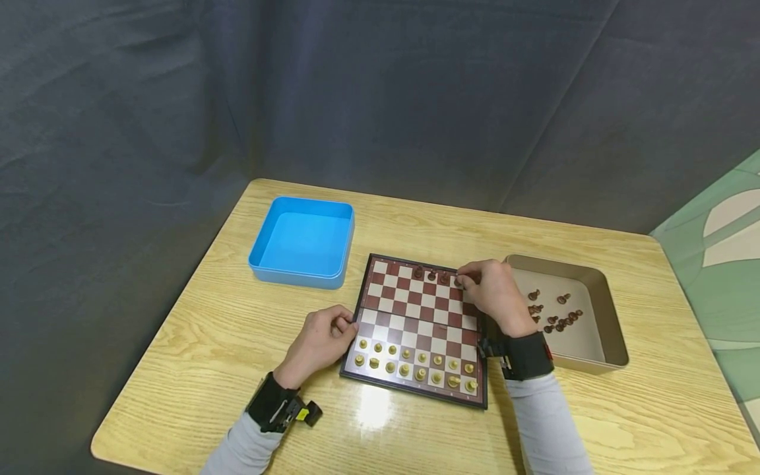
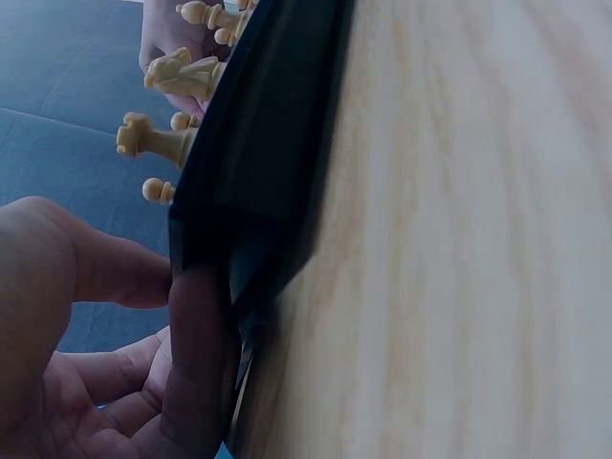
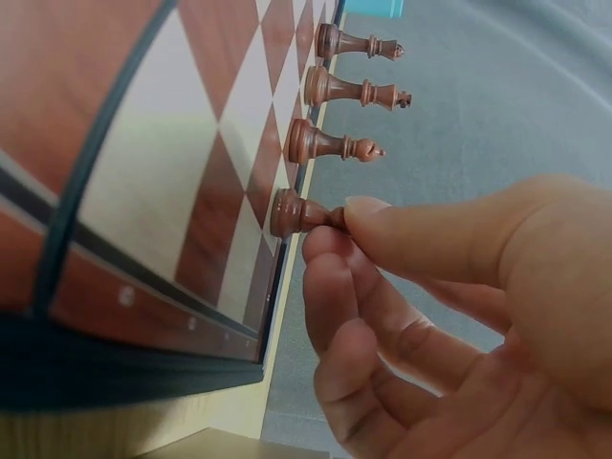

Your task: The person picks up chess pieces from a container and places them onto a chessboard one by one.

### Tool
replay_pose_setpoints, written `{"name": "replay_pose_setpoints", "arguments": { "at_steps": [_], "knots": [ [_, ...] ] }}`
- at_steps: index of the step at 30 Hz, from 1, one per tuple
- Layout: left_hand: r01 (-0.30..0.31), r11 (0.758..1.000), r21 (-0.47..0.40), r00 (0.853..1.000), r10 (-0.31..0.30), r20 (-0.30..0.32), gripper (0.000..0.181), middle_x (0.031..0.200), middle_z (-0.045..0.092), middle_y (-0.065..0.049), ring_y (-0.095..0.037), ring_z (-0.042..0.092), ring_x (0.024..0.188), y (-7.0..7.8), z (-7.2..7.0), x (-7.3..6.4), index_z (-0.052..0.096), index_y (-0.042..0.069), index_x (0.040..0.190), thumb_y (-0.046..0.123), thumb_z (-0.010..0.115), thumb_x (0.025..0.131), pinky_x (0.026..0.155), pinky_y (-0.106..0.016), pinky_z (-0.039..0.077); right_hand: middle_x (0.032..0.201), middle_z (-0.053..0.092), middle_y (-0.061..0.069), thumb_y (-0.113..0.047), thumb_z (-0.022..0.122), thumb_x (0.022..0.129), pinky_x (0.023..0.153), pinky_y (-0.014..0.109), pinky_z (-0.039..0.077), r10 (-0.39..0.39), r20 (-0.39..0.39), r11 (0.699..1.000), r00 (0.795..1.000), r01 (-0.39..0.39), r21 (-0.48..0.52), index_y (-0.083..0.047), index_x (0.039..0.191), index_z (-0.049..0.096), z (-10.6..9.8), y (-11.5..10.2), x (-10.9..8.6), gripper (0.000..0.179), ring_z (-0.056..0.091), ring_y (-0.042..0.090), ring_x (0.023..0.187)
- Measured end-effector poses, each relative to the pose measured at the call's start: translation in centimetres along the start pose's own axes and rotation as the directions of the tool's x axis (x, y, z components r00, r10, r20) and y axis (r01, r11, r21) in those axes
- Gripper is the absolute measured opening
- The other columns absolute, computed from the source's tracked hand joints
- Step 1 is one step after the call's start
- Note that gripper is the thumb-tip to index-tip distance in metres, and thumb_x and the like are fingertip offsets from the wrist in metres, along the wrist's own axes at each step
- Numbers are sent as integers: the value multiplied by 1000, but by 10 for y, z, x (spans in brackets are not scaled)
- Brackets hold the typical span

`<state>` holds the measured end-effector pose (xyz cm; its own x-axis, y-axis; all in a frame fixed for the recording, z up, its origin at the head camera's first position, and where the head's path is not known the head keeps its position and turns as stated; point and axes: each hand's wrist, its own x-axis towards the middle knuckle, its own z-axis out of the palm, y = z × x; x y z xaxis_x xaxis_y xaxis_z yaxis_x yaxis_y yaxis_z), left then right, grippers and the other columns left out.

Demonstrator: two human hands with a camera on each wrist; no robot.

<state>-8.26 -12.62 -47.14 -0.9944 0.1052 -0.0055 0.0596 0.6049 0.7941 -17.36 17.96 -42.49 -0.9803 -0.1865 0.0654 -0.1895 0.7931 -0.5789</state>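
Observation:
On the table lies a checkered chessboard (image 1: 386, 306). My left hand (image 1: 320, 340) holds its left edge, thumb and index finger pinching the black rim (image 2: 229, 182). My right hand (image 1: 497, 297) pinches the top of a brown chess piece (image 3: 296, 212) at the board's far right; its head is hidden by the fingertips, and its base is at a square there. Beside that piece stand a brown bishop (image 3: 325, 143), a king (image 3: 354, 89) and a queen (image 3: 359, 44). Two rows of cream pieces (image 1: 420, 374), including a rook (image 2: 153, 142) and a knight (image 2: 182, 75), fill the near side.
To the right, a brown box (image 1: 607, 323) holds several loose brown chess pieces (image 1: 563, 299). A blue box (image 1: 299, 277) stands at the back left of the wooden table (image 1: 196, 330). Dark cloth (image 1: 386, 112) hangs behind the table.

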Motion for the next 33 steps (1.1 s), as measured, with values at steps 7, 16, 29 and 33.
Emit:
{"name": "replay_pose_setpoints", "arguments": {
  "at_steps": [7,16,29,33],
  "knots": [
    [-2,1000,3,1000,2,0,6,61,53,6,-6,49,47,0,0,0,59,17,81,23,60,79,46,-24,41,82,62,4,-15,57,83,43,28,41,-27,5,1000,1000,27,4,-9,95,65,-1,-1,-1,16,53,11,55],
    [7,1000,-6,1000,-7,7,6,62,54,6,-7,50,48,1,1,0,59,17,82,23,60,80,46,-25,41,84,61,3,-14,58,82,45,27,42,-23,12,1000,1000,23,9,-11,95,65,-1,1,0,15,54,12,58],
    [16,1000,-3,1000,-16,9,6,63,54,5,-8,50,49,1,0,-1,59,17,82,23,59,80,46,-25,42,82,59,6,-17,56,84,40,30,38,-44,-5,999,999,44,10,-12,107,60,-17,-4,-7,24,52,15,53],
    [13,1000,-9,1000,-13,10,6,63,54,5,-8,50,49,1,0,-1,59,17,82,23,59,80,46,-25,42,84,60,5,-15,57,83,47,29,41,-94,-77,995,993,92,-29,-11,103,62,-28,-4,-11,21,54,15,61]
  ]
}}
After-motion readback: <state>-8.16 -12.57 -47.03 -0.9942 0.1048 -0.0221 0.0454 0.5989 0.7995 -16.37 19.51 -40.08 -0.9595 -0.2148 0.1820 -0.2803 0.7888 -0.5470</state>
